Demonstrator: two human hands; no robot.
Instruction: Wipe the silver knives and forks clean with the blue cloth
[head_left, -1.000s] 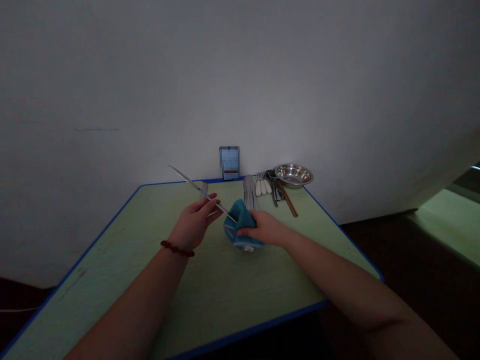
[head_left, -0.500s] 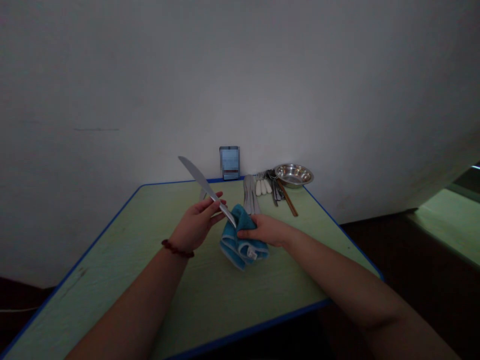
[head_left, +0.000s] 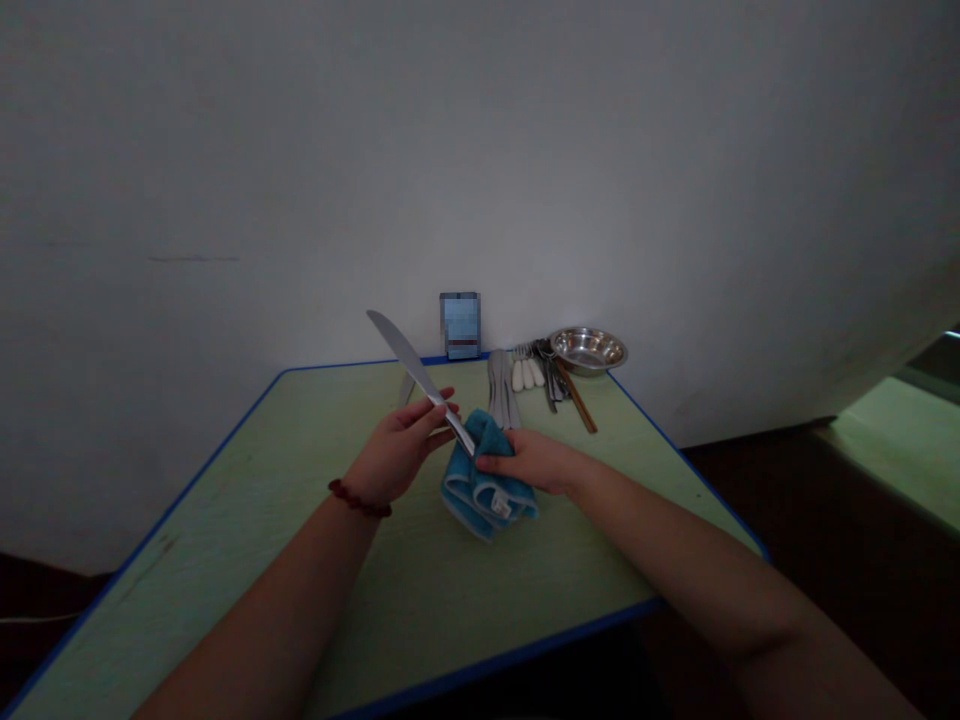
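My left hand [head_left: 401, 450] pinches a metal table knife [head_left: 409, 362] near its middle, with the blade pointing up and to the left. The knife's lower end goes into a folded blue cloth [head_left: 484, 485] that my right hand [head_left: 529, 462] grips closed around it. Both hands hover just above the green table [head_left: 300, 560], near its middle. A red bead bracelet [head_left: 358, 498] is on my left wrist.
At the table's far edge lie several knives [head_left: 501, 385], white-handled cutlery [head_left: 526, 372], dark utensils and brown chopsticks [head_left: 576, 397], and a steel bowl [head_left: 589, 349]. A small blurred card [head_left: 460, 325] leans on the white wall. Another green table [head_left: 900, 440] stands at right.
The knife has tilted up, its blade now steeper and turned flat toward me. The blue cloth has dropped slightly and hangs looser under my right hand.
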